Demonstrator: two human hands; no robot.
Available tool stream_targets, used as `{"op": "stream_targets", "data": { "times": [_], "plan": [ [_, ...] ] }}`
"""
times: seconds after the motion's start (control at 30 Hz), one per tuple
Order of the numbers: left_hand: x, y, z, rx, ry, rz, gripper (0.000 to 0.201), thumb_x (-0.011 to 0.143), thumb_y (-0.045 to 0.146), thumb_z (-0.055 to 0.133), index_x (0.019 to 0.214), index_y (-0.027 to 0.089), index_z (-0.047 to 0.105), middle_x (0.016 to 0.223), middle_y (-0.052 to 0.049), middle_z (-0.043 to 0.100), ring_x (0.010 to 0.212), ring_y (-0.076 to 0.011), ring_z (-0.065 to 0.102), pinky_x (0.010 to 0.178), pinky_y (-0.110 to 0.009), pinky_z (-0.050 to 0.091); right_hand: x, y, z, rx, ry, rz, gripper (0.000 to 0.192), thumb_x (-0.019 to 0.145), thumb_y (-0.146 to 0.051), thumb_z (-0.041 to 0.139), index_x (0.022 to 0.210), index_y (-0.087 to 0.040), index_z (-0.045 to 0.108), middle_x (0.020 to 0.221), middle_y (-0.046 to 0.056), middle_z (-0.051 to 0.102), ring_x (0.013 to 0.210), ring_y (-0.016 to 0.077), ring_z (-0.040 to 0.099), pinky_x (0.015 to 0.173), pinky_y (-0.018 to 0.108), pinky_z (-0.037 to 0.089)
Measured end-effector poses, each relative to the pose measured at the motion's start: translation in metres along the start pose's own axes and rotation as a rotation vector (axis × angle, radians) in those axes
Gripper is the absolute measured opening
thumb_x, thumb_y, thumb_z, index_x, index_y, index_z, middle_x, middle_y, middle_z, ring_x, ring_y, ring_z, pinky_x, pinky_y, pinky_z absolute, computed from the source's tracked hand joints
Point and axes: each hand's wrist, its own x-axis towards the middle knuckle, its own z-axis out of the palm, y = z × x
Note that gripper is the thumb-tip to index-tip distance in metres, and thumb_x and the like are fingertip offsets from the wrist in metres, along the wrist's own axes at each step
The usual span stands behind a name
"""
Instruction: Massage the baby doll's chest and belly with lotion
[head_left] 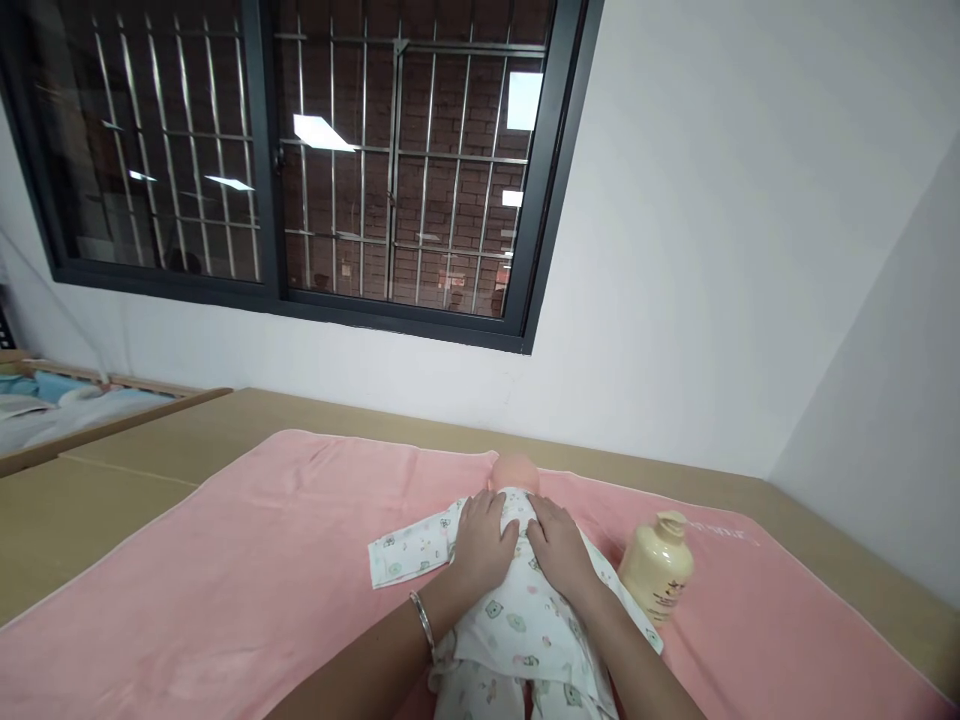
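A baby doll (515, 473) in white printed clothes (517, 620) lies on a pink towel (247, 570), head towards the wall. My left hand (482, 545) rests flat on the doll's chest, a bangle on its wrist. My right hand (559, 545) lies flat beside it on the right side of the chest. Both palms press on the garment, fingers together, gripping nothing. One sleeve (405, 552) spreads out to the left.
A cream pump bottle (657, 570) stands on the towel just right of the doll. The towel covers a tan surface (97, 500) against a white wall under a barred window. A wooden-framed cot (67, 410) is at far left.
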Motion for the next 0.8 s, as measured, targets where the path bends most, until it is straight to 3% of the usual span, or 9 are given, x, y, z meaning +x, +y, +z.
{"op": "stream_targets", "data": {
  "times": [0.13, 0.33, 0.8],
  "plan": [
    [-0.0008, -0.0012, -0.0008, -0.064, -0.003, 0.084, 0.037, 0.091, 0.025, 0.04, 0.121, 0.019, 0.061, 0.121, -0.009, 0.066, 0.115, -0.025, 0.057, 0.105, -0.044, 0.041, 0.0, -0.0032, 0.0009, 0.017, -0.007, -0.023, 0.052, 0.088, -0.017, 0.034, 0.134, -0.015, 0.057, 0.136, 0.01, 0.059, 0.129, 0.0223, 0.05, 0.113, 0.039, 0.03],
    [-0.0076, 0.0, 0.0009, -0.12, 0.081, -0.005, 0.035, 0.09, 0.027, 0.044, 0.119, 0.019, 0.063, 0.124, -0.009, 0.066, 0.119, -0.0255, 0.056, 0.108, -0.046, 0.041, -0.0051, -0.0014, 0.0048, 0.184, 0.102, 0.08, 0.047, 0.088, -0.027, 0.038, 0.125, -0.019, 0.065, 0.129, 0.006, 0.065, 0.121, 0.0214, 0.056, 0.108, 0.036, 0.039],
    [-0.0058, -0.0006, 0.0024, -0.098, 0.044, -0.043, 0.04, 0.088, 0.027, 0.045, 0.123, 0.017, 0.061, 0.127, -0.011, 0.064, 0.125, -0.0269, 0.053, 0.109, -0.046, 0.039, -0.0061, 0.0051, 0.0104, 0.268, 0.137, 0.046, 0.048, 0.088, -0.027, 0.038, 0.127, -0.016, 0.063, 0.13, 0.007, 0.063, 0.125, 0.0207, 0.053, 0.111, 0.037, 0.036]
  ]
}}
